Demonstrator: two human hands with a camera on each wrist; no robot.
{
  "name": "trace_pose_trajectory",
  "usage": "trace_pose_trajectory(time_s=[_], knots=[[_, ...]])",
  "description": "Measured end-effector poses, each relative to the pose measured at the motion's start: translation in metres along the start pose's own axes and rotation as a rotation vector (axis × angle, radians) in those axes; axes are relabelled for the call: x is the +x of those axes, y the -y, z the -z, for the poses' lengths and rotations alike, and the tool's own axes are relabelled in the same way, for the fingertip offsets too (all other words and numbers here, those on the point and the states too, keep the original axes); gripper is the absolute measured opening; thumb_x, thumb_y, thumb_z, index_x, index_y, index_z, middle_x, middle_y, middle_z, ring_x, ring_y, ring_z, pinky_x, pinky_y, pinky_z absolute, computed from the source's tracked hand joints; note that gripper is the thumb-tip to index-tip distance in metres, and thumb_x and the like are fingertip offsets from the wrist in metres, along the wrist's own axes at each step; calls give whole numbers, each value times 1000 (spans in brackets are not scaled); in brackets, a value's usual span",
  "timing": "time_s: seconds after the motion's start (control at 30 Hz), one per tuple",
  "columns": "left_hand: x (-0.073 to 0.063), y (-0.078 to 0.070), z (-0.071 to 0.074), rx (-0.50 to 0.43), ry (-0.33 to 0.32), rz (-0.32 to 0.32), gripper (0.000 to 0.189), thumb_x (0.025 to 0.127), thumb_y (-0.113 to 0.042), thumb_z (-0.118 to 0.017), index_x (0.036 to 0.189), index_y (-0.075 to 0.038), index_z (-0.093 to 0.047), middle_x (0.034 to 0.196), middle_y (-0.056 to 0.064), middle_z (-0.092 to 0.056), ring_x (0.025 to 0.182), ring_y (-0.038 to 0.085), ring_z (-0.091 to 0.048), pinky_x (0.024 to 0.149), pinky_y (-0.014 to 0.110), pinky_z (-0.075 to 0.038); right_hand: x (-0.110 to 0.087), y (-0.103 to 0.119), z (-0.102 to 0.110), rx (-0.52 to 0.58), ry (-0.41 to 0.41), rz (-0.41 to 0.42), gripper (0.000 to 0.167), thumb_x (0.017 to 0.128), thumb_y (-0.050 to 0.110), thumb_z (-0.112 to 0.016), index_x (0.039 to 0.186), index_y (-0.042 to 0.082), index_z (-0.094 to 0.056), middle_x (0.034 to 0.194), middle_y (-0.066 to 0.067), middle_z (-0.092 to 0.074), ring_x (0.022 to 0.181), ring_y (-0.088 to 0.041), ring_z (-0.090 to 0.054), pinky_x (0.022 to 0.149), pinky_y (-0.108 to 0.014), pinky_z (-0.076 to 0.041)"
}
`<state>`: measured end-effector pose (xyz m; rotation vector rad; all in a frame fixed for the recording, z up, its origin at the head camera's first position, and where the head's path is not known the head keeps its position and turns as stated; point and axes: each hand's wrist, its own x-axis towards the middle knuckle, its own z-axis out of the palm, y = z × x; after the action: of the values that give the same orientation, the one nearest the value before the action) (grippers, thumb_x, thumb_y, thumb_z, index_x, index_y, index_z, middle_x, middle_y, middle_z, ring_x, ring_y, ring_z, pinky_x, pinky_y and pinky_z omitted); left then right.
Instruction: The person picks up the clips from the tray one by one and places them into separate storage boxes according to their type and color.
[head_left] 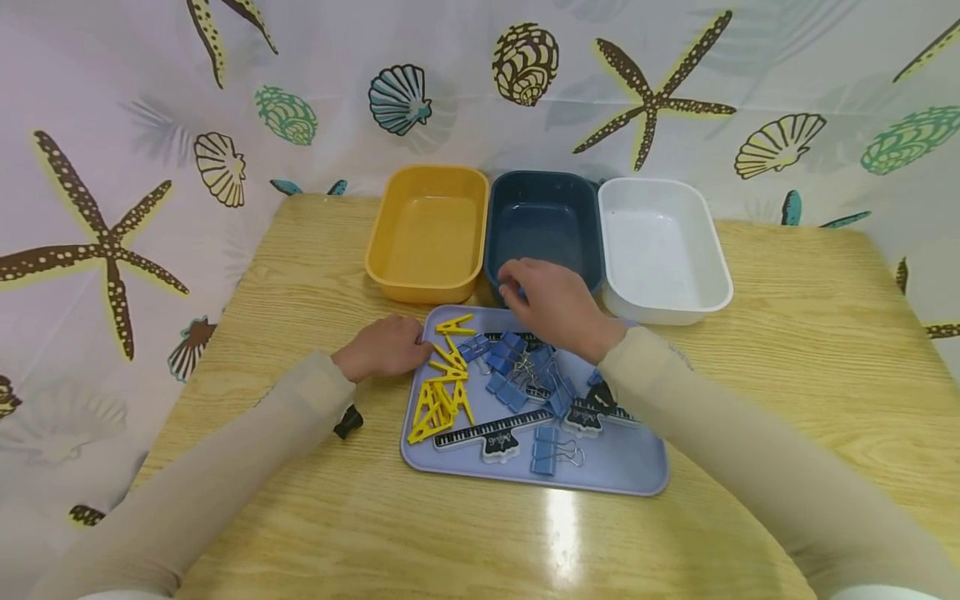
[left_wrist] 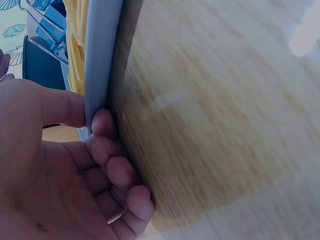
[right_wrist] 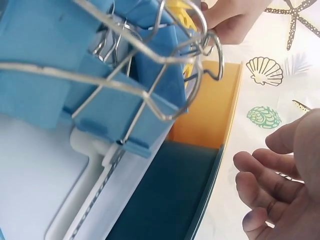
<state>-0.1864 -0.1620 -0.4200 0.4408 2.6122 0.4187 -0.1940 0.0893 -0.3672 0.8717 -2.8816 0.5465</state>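
In the head view, the left hand (head_left: 386,346) is pinching the left edge of a tray (head_left: 622,468) on the counter (head_left: 315,517); the right hand (head_left: 555,304) is hovering by a dark blue bin (head_left: 543,225), which is standing between a yellow bin (head_left: 431,242) and a white bin (head_left: 652,250). Blue clips (head_left: 545,450), yellow pegs (head_left: 444,402) and piano-patterned clips (head_left: 495,429) are lying on the tray. In the left wrist view, thumb and bent fingers are gripping the tray's edge. In the right wrist view, the fingers are curving loosely.

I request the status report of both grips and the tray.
Left grip holding tray. Right grip empty, over dark blue bin. Blue binder clips heaped, yellow clips beside.
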Motion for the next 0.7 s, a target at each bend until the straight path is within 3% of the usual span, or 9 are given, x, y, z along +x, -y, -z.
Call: trace_pose_trajectory(time_s=[0.23,0.7], knots=[[-1,-1,1,0,2,7,36,93,-27,-47,59,-16,-45,57,-1,-42,51,14,-42,48,26,-31,-3,4,-2,1,12,10,20,97,23,-54,109,11,-65,90,-3,-66,70,-17,-57,63,-33,-48],[-2,-3,1,18,-15,-6,35,93,-27,-47,60,-16,-44,58,-1,-42,53,15,-44,49,27,-32,-6,19,-9,4,137,-2,20,96,28,-58,104,13,-68,84,1,-66,70,-14,-56,63,-29,-48]])
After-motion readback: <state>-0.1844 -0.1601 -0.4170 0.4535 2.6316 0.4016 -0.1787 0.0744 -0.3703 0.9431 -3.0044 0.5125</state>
